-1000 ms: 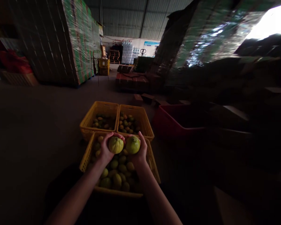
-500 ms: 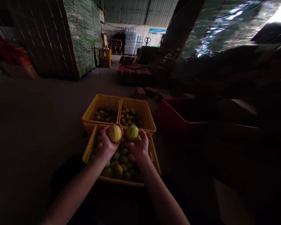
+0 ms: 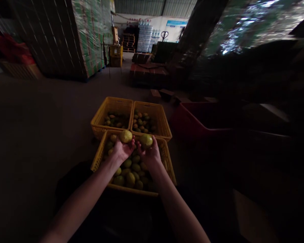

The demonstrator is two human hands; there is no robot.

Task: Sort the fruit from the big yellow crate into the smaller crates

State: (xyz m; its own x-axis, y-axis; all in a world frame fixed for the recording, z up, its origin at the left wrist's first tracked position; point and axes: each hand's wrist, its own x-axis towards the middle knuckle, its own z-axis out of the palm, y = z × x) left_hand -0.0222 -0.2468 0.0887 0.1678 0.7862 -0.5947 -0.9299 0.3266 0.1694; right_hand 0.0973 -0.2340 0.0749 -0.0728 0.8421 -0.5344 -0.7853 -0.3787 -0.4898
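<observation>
My left hand [image 3: 124, 149] is palm up, its fingers partly curled around a pale yellow-green oval fruit [image 3: 126, 136]. A second, greener oval fruit [image 3: 145, 141] rests in my right hand [image 3: 151, 155], gripped between thumb and fingers. The two hands are side by side, with a small gap between the fruits. Below them is a yellow plastic crate [image 3: 98, 158] holding many similar green and yellowish fruits [image 3: 130, 179]. My hands and forearms hide part of its contents.
Two more yellow crates, left [image 3: 97, 119] and right [image 3: 164, 122], stand just beyond, each partly filled with fruit. To the right is a red bin [image 3: 187, 118]. Film-wrapped stacks [image 3: 91, 37] and flat cardboard [image 3: 152, 72] stand farther back. The right side is very dark.
Both fruits have been turned in my hands: the left one now shows a smoother side, and the right one lies lengthwise. The view has tilted slightly down.
</observation>
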